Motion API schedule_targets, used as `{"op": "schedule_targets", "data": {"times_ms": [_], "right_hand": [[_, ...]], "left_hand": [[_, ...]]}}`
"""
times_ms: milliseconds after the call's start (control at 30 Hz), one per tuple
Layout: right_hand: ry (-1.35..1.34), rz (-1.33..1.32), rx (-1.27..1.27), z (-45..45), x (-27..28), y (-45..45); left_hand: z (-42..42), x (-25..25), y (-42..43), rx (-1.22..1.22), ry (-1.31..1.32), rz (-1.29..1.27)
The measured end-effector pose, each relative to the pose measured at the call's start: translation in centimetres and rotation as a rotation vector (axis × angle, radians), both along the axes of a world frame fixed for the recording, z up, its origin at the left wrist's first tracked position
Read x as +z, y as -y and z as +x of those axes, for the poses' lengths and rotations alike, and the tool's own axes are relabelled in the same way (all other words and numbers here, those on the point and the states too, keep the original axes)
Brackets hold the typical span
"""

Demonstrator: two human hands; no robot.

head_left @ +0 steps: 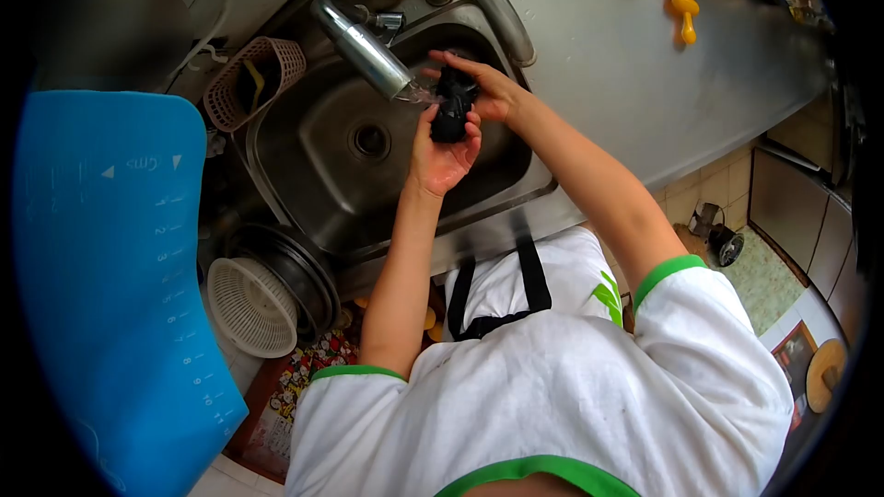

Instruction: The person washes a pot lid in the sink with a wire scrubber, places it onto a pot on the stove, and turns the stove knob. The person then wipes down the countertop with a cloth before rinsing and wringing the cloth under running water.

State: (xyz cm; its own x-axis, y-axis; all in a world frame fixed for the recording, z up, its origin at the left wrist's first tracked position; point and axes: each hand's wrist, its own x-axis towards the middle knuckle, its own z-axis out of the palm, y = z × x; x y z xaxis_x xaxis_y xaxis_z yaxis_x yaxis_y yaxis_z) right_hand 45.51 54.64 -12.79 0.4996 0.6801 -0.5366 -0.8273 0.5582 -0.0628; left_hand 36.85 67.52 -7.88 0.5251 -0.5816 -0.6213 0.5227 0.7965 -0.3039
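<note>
A small black object [449, 118], dark and wet, is between my hands above the sink; its kind I cannot make out. My left hand [442, 158] is closed round its lower end, thumb along the side. At its upper end, my right hand [493, 90] grips it too, with some fingers reaching out past it. Water runs from the metal faucet [368, 53] onto the object and the fingertips. Below the hands lies the stainless steel sink [304, 179], its round drain [369, 141] showing to the left.
A pink plastic basket [221, 97] hangs at the sink's left rim. Near it are a white strainer [241, 308], dark pans [308, 267] and a large blue mat with a printed scale [101, 258]. A curved metal pipe [493, 0] arches behind. A yellow-orange twisted item [682, 0] lies on the steel counter [635, 83].
</note>
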Motion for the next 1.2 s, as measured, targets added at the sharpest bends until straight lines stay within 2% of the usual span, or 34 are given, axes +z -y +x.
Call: {"op": "schedule_targets", "data": {"times_ms": [133,200,233,300,333,367,400,433,467,500,533,567,600,633,667,733,767,833,867,933,967,1000,1033,1100,1133,1200], "right_hand": [[0.104,0.022,0.053,-0.2,-0.5,-0.3],[0.122,-0.184,0.315,-0.1,-0.7,-0.2],[0.122,-0.186,0.316,0.2,-1.1,-0.4],[0.212,-0.421,0.472,0.6,-2.1,-1.2],[0.212,-0.423,0.474,0.7,-1.8,-1.4],[0.271,-0.583,0.499,0.9,-1.5,-1.7],[0.332,-0.743,0.522,1.2,-1.2,-1.9],[0.333,-0.744,0.524,1.2,-1.6,-2.2],[0.366,-0.862,0.501,1.2,-2.2,-2.4],[0.401,-0.982,0.477,1.1,-2.8,-2.5],[0.402,-0.981,0.48,1.0,-2.9,-2.6],[0.426,-1.122,0.467,0.8,-3.0,-2.7],[0.449,-1.262,0.451,0.7,-3.0,-2.7],[0.45,-1.261,0.451,0.6,-3.5,-2.7],[0.41,-1.196,0.421,0.6,-4.0,-2.7],[0.372,-1.131,0.39,0.9,-3.4,-2.7],[0.375,-1.096,0.376,1.2,-1.0,-2.9],[0.38,-1.063,0.359,1.7,2.7,-2.6],[0.436,-1.035,0.331,1.9,4.0,-2.5],[0.498,-0.999,0.303,2.6,4.9,-2.4],[0.674,-1.012,0.368,3.2,5.0,-2.2],[0.849,-1.021,0.432,3.5,5.0,-2.1],[0.852,-1.02,0.432,3.6,6.6,-2.0],[0.952,-1.093,0.68,3.7,11.1,-2.1],[0.953,-1.097,0.682,3.7,10.4,-2.5],[1.048,-1.049,0.515,3.6,8.1,-3.4]], "left_hand": [[-0.5,-0.9,0.3,0.039,-0.037,-0.026],[-0.6,-0.8,0.2,-0.245,0.142,0.239],[-0.4,-0.7,0.3,-0.244,0.142,0.237],[0.2,-0.5,0.8,-0.563,0.308,0.664],[0.6,-0.6,1.3,-0.639,0.341,0.814],[0.8,-1.1,1.6,-0.637,0.342,0.812],[0.9,-1.9,1.7,-0.734,0.372,0.956],[0.9,-2.9,1.8,-0.833,0.398,1.099],[0.9,-4.2,2.2,-0.832,0.396,1.097],[0.9,-5.5,2.8,-0.928,0.451,1.345],[1.1,-5.2,3.3,-1.02,0.503,1.595],[1.1,-4.8,3.6,-1.019,0.5,1.595],[1.2,-4.3,3.9,-1.137,0.531,1.747],[1.3,-3.8,4.0,-1.256,0.562,1.899],[1.3,-4.2,3.8,-1.254,0.561,1.901],[1.5,-5.0,2.9,-1.013,0.448,1.467],[1.5,-4.6,2.4,-1.013,0.451,1.466],[1.2,-3.2,1.4,-0.537,0.307,0.846],[1.1,-2.6,1.3,-0.533,0.31,0.848],[0.9,-1.9,1.0,-0.247,0.095,0.573],[0.9,-2.2,0.8,-0.243,0.096,0.577],[1.0,-2.6,0.8,-0.123,0.035,0.459],[1.1,-2.9,0.9,-0.004,-0.025,0.34],[1.9,-1.8,0.9,0.094,-0.05,0.28],[2.2,-1.4,0.9,0.191,-0.079,0.221],[2.6,-1.7,0.5,0.231,-0.081,0.195]]}}
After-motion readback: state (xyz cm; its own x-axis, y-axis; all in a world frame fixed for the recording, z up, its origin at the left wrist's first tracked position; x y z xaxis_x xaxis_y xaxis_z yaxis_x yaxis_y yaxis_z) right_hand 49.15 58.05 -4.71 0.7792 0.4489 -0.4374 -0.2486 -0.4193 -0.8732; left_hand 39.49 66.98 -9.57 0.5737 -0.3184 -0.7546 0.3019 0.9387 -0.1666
